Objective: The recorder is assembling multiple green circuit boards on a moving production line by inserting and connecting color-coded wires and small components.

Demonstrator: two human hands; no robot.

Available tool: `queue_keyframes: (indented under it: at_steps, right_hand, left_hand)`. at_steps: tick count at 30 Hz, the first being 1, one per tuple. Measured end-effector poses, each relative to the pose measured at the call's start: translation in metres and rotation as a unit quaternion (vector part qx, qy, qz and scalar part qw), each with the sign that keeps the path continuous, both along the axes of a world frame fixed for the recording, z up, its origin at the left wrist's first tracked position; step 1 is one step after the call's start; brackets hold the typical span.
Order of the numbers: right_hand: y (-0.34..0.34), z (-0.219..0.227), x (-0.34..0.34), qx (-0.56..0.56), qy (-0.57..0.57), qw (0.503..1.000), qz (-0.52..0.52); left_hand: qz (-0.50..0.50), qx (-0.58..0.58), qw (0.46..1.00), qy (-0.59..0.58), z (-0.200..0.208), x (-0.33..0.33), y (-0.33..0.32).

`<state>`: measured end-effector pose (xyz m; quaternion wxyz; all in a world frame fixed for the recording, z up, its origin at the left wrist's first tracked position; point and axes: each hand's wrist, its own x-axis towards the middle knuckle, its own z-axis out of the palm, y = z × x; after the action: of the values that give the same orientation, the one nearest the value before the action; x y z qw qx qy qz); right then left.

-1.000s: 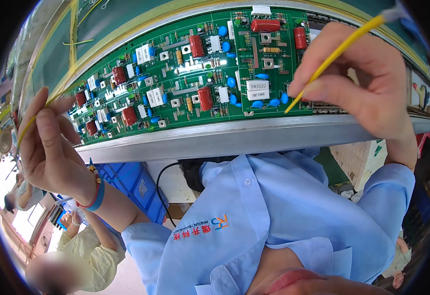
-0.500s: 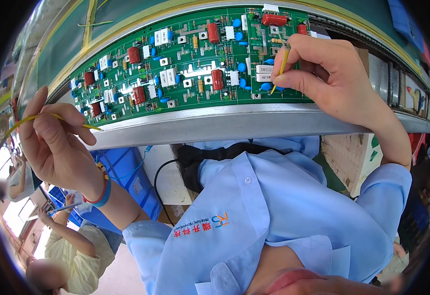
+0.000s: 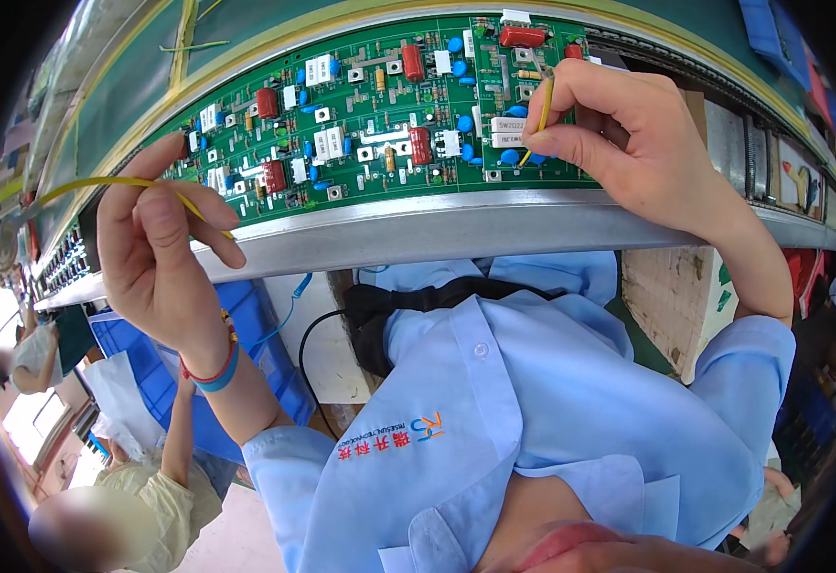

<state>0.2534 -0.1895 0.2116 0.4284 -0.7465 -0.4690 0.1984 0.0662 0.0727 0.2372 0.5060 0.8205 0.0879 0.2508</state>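
My right hand pinches a short yellow wire between thumb and forefinger. That wire stands nearly upright over the right part of a green circuit board, beside white block resistors and a blue disc component. Whether its ends touch the board I cannot tell. At the board's left end, my left hand is raised with its fingers curled. A longer, bent yellow wire passes between those fingers, one end pointing away left and the other toward the board's near edge. Red capacitors stand on the board.
A silver metal rail runs along the board's near side. Loose wire lies on the green surface beyond. Blue crates stand below the rail at left, near a co-worker's arm.
My left hand has moved right with its wire, now overlapping the board's left end. My right hand and its wire have shifted slightly left. The co-worker at lower left has changed posture.
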Motion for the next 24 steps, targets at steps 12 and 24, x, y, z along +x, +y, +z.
queue_keyframes:
  at_steps: [12, 24]
  right_hand:
    - [-0.006, 0.000, 0.003, -0.016, -0.061, 0.996, -0.065]
    - [-0.006, -0.012, 0.010, -0.098, -0.236, 0.966, 0.033]
  left_hand:
    - [-0.006, -0.044, 0.999, 0.022, -0.014, 0.006, -0.009]
    - [-0.111, -0.093, 0.989, -0.027, -0.025, 0.067, -0.053]
